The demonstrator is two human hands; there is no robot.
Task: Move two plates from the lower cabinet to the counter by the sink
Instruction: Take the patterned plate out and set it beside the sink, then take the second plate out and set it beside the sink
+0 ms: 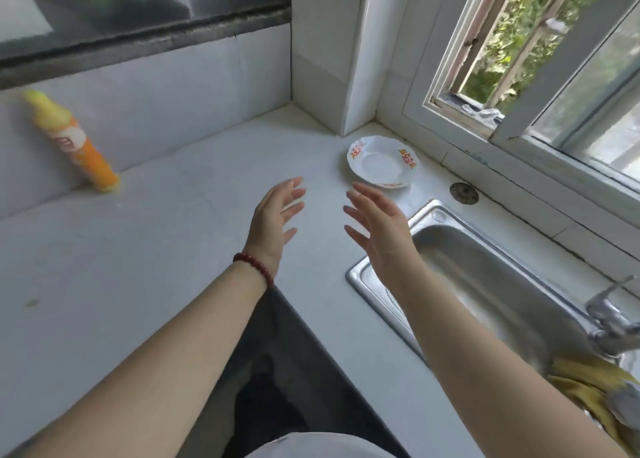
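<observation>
white counter (194, 194) bears plate (382, 161); sink (485, 270) beside.

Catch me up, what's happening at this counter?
A person stands at a white kitchen counter, both hands open and empty in the air: left hand, right hand. A white plate with red-orange rim decoration sits on the counter in the corner by the window, just beyond the fingertips and next to the steel sink. Only that one plate shows; no second plate is visible.
</observation>
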